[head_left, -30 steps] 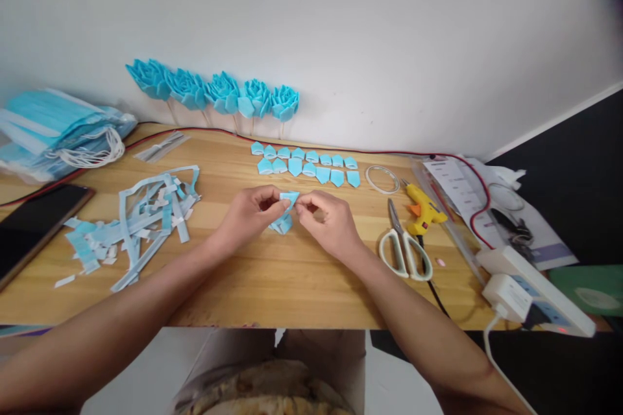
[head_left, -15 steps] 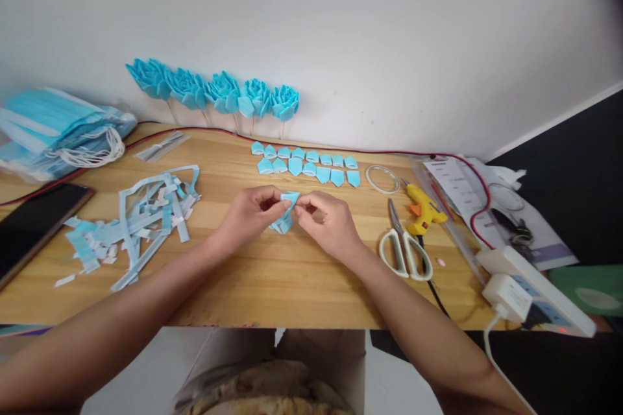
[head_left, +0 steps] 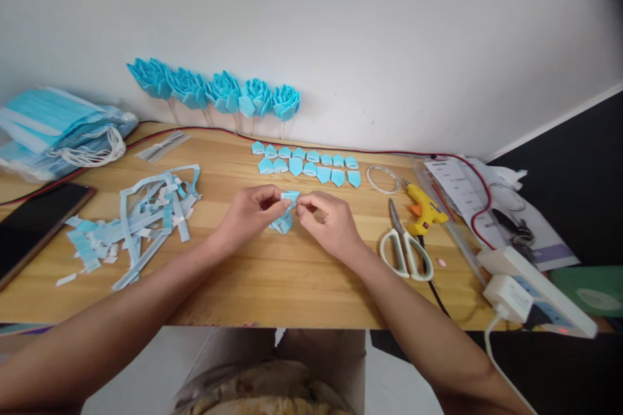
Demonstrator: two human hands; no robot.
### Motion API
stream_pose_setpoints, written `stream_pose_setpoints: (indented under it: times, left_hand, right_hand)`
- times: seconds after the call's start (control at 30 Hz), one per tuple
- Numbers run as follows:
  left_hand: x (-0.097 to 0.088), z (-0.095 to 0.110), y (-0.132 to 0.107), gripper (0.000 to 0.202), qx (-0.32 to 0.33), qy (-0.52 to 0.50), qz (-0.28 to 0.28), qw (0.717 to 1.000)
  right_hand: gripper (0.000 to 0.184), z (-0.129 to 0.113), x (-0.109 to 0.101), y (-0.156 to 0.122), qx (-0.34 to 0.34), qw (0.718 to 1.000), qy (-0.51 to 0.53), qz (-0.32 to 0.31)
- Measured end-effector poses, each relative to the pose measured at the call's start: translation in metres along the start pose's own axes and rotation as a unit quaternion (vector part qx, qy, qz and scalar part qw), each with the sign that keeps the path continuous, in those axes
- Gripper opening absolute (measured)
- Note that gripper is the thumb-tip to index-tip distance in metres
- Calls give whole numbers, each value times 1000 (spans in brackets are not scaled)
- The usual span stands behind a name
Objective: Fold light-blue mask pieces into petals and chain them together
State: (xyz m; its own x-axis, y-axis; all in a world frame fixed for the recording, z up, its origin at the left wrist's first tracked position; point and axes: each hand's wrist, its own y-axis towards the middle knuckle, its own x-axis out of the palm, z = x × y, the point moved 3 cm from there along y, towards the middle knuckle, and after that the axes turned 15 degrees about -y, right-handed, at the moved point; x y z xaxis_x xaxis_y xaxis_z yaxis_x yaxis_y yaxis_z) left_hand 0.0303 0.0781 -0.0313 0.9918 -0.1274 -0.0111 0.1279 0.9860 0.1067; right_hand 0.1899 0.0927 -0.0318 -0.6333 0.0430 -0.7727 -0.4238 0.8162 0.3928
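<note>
Above the middle of the table, my left hand (head_left: 254, 213) pinches a small light-blue fabric piece (head_left: 291, 196) between thumb and fingers. My right hand (head_left: 329, 225) is closed at the right edge of the same piece, its thumb and fingertip pressed together there. Just below my fingertips lie more folded blue bits (head_left: 281, 225), partly hidden by my hands. Beyond my hands, several folded blue petals (head_left: 295, 166) lie in two rows, most with a pointed end.
Blue flowers (head_left: 224, 92) on sticks lean against the wall. Left are bagged face masks (head_left: 43, 120), a phone (head_left: 41, 227) and cut scraps (head_left: 141, 233). Right are scissors (head_left: 396, 220), a yellow glue gun (head_left: 422, 211), a clear ring (head_left: 383, 179) and a power strip (head_left: 569, 311).
Almost nothing differs. Both hands keep their pinch on the blue fabric piece in the same place, and the view has shifted very slightly.
</note>
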Motion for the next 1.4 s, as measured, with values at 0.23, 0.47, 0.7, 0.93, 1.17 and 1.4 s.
stream_pose_setpoints:
  times: [0.23,0.47,0.7,0.93,1.17,1.4]
  left_hand:
    - [0,-3,1,27,-6,-6,-1,1000]
    - [-5,-1,1,28,-15,-51,33,998]
    - [-22,-3,8,29,-15,-114,93,989]
    - [-61,28,15,23,92,-240,183,949]
    - [-92,57,8,24,257,-265,264,891]
    - [-107,53,12,27,258,-268,286,883]
  right_hand:
    - [12,0,-1,-1,-2,1000,5,4]
    - [14,1,-3,0,24,999,15,42]
    - [15,10,-6,3,67,995,33,61]
    - [18,0,8,28,17,999,-25,-11]
    - [25,-74,59,86,-165,975,-54,-142]
    - [25,-89,106,109,-149,968,-53,-196]
